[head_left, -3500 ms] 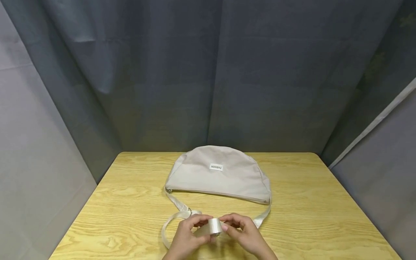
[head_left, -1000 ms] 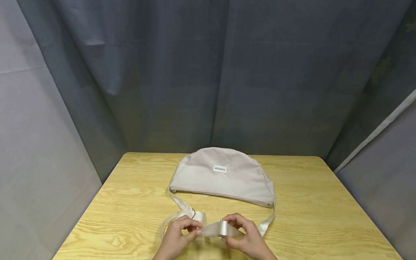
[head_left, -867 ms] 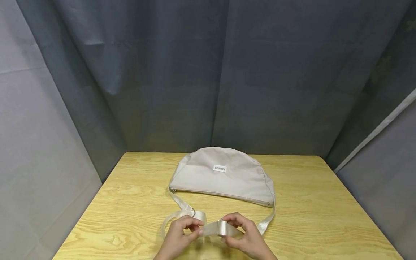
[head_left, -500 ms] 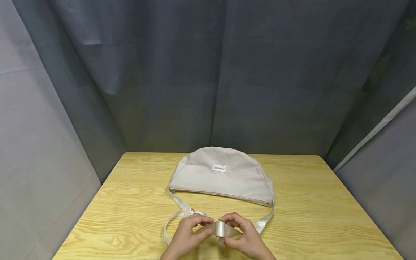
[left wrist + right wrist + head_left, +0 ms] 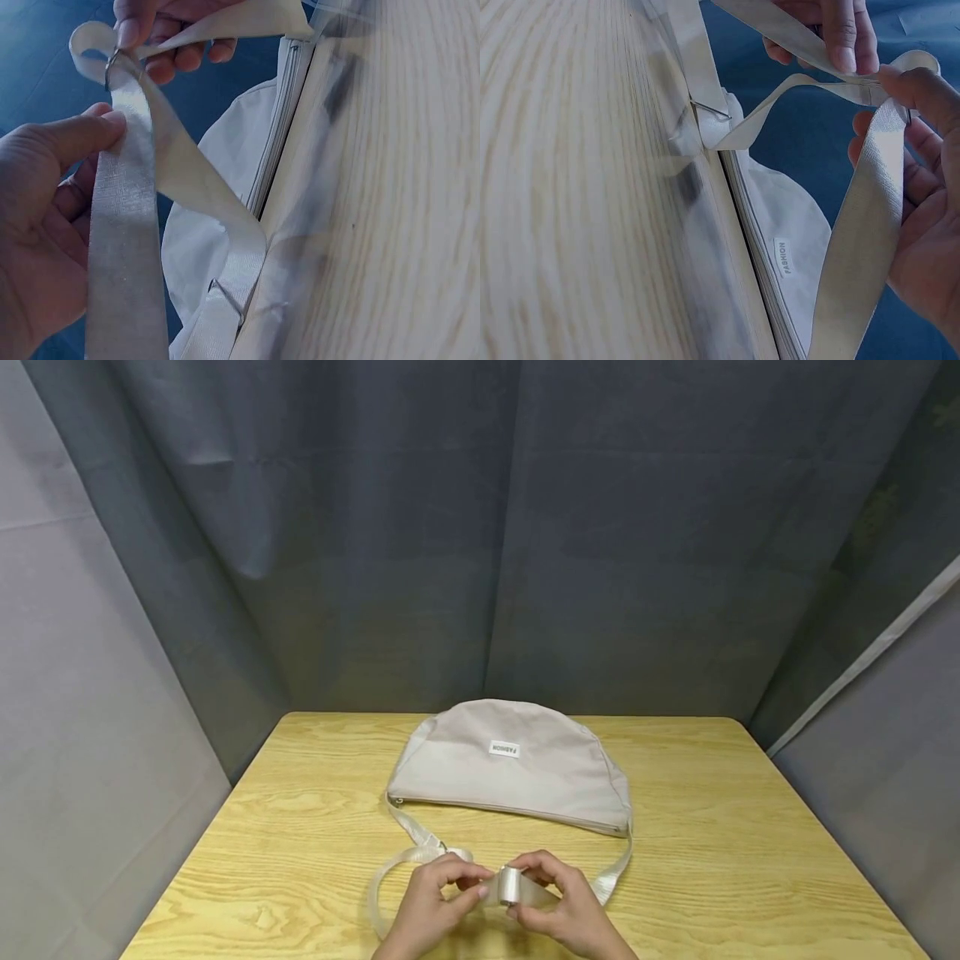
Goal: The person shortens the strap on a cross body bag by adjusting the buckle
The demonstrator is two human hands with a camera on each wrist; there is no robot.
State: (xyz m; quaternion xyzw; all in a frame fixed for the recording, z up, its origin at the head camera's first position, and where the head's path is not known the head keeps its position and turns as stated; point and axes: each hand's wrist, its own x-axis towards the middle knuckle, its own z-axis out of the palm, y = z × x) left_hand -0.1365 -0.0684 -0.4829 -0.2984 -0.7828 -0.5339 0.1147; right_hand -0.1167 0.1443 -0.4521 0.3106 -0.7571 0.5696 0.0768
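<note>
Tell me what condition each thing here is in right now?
Beige shoulder bag: lying flat on the wooden table, zipper closed.
Strap: attached at both bag ends, looped in front, partly lifted.
Metal slider buckle: threaded on the strap, pinched by the right hand.
Left hand: pinching the strap beside the buckle.

Bag (image 5: 510,772) lies on the table (image 5: 750,860), centred, toward the far edge. Strap (image 5: 408,831) runs from both bag ends toward the near edge — forming a loop in front of the bag. Left hand (image 5: 427,910) and right hand (image 5: 570,914) sit side by side at the loop's middle, near edge — curtain (image 5: 480,527) behind the table.
</note>
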